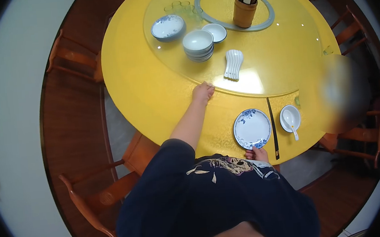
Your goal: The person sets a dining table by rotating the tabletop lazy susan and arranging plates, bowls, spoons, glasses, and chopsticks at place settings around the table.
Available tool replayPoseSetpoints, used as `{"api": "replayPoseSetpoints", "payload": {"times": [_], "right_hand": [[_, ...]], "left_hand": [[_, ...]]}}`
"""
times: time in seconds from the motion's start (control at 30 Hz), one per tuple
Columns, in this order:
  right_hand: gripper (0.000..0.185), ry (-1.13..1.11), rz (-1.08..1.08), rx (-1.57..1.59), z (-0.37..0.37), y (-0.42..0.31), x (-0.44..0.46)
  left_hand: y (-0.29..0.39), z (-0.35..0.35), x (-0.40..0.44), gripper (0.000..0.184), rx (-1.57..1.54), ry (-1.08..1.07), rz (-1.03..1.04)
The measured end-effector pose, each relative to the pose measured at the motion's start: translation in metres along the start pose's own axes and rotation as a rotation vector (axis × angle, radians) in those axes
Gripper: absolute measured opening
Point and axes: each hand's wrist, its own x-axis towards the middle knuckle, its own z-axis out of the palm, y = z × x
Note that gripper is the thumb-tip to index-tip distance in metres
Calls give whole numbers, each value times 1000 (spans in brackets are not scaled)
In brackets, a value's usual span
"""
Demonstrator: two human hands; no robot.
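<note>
At the near edge of the glass turntable (281, 72), my left hand (203, 93) has its fingers closed on the rim. My right hand (257, 154) pinches the near rim of a white plate (252, 129) with blue flowers, thumb on top, by the table's front edge. A pair of black chopsticks (272, 129) lies just right of that plate. Farther right sits a small white bowl (285, 127) with a white spoon (291, 121) resting in it. Stacked white spoons (233, 65) lie on the glass beyond my left hand.
On the turntable stand stacked bowls (198, 43), another bowl (217, 32), stacked plates (167, 27), several glasses (179, 6) and a chopstick holder (245, 13). Wooden chairs (102, 196) surround the yellow round table (128, 78). A blurred dark shape (348, 91) covers the right side.
</note>
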Motion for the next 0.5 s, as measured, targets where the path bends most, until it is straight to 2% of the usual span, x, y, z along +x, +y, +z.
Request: {"api": "replayPoseSetpoints", "payload": {"times": [0.13, 0.23, 0.33, 0.5], "right_hand": [[17, 48, -58, 32, 2, 0, -4], [16, 49, -144, 11, 1, 0, -6], [16, 15, -222, -25, -3, 1, -7], [17, -73, -425, -153, 18, -18, -22]], "left_hand": [[-8, 20, -26, 26, -31, -60, -50], [-7, 17, -34, 33, -21, -197, -154], [2, 6, -30, 40, -116, -117, -69], [29, -20, -21, 49, -154, -162, 38]]}}
